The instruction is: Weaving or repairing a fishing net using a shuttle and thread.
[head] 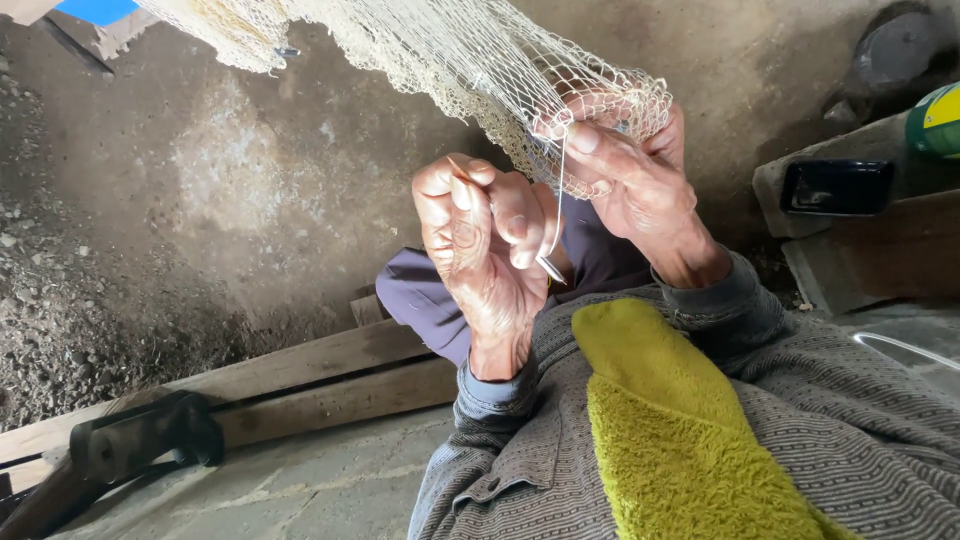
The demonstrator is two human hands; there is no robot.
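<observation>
Net mending in hand, judged mid-stitch; the right hand has its fingers clenched on the gathered edge of the cream net, which hangs from above and bunches over those fingers; the left hand has its fingers closed on a thin netting needle, the tip showing just below them; a pale thread runs taut from the net down to it; the next move, by judgement, calls for steady tension and a clean pass through one mesh. Beyond the right fingers lie a dark rectangular object on a stone ledge and a green-and-yellow round container; a blue patch sits far past the left fingers.
</observation>
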